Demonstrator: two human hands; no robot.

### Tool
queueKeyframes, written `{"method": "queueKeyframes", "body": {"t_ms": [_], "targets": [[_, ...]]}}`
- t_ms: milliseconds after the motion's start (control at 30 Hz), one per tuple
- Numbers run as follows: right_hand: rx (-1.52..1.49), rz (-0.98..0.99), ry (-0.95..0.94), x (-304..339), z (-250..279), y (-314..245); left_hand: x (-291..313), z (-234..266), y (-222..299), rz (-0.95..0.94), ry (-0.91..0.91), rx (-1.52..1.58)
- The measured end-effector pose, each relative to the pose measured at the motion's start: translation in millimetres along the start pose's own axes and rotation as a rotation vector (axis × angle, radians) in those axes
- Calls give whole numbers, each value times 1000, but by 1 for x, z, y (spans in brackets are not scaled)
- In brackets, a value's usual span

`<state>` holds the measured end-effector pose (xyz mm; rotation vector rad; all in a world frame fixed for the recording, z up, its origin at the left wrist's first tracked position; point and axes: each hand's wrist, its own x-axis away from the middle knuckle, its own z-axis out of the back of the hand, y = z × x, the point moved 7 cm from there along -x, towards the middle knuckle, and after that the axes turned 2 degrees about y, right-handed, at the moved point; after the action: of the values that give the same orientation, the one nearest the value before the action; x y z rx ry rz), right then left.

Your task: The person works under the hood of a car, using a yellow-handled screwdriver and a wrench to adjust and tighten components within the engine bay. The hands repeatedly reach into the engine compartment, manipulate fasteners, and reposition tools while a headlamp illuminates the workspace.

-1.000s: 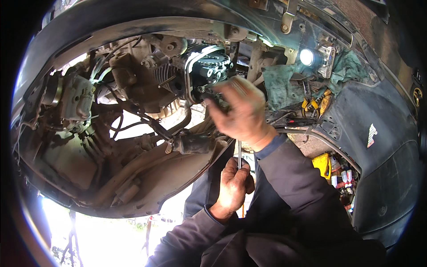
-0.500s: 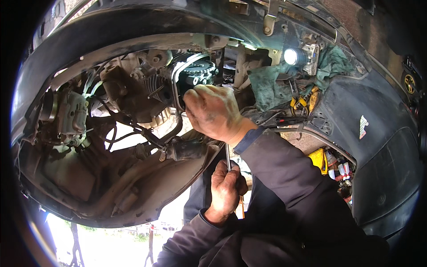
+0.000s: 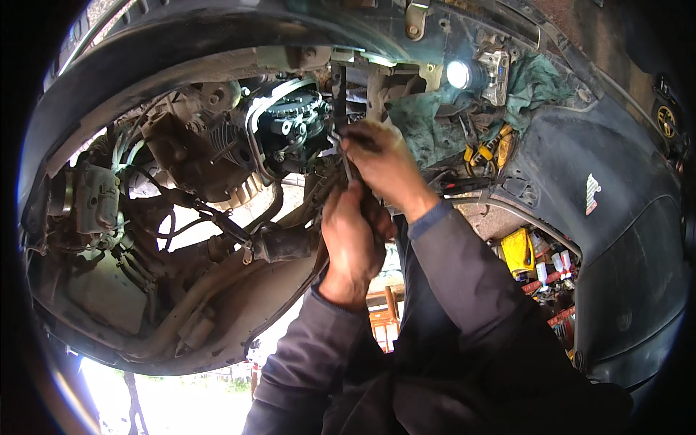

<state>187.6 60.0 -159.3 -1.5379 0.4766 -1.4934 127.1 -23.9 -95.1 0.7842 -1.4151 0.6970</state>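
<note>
In front of the bodywork, both my hands are together at a thin metal rod-like tool (image 3: 346,171). My left hand (image 3: 346,235) is closed round its lower part. Just above, my right hand (image 3: 388,165) has its fingers bent in at the upper end, where a small bright metal piece (image 3: 333,136) shows; whether that piece belongs to the rod I cannot tell. Left of my hands is the opened engine head (image 3: 290,123), its pale rim exposed and a toothed wheel and bolts visible inside. Neither hand touches it.
A lit lamp (image 3: 464,74) shines from the upper right, beside a green cloth (image 3: 428,134). Yellow-handled pliers (image 3: 487,154) lie near the cloth. Dark body panels (image 3: 602,188) curve round the engine bay, with hoses and a cable (image 3: 210,214) below the engine. A yellow container (image 3: 517,251) stands lower right.
My right hand has left the engine head, moving right to the rod's upper end. My left hand has risen with the rod, and the two hands are now close together.
</note>
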Motion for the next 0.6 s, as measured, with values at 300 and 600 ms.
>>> {"method": "queueKeyframes", "body": {"t_ms": [300, 600], "targets": [[23, -202, -124, -20, -8, 7, -24, -10, 6, 95, -26, 178], [-17, -319, -211, -29, -14, 13, -6, -30, 31, 180, -99, 410]]}}
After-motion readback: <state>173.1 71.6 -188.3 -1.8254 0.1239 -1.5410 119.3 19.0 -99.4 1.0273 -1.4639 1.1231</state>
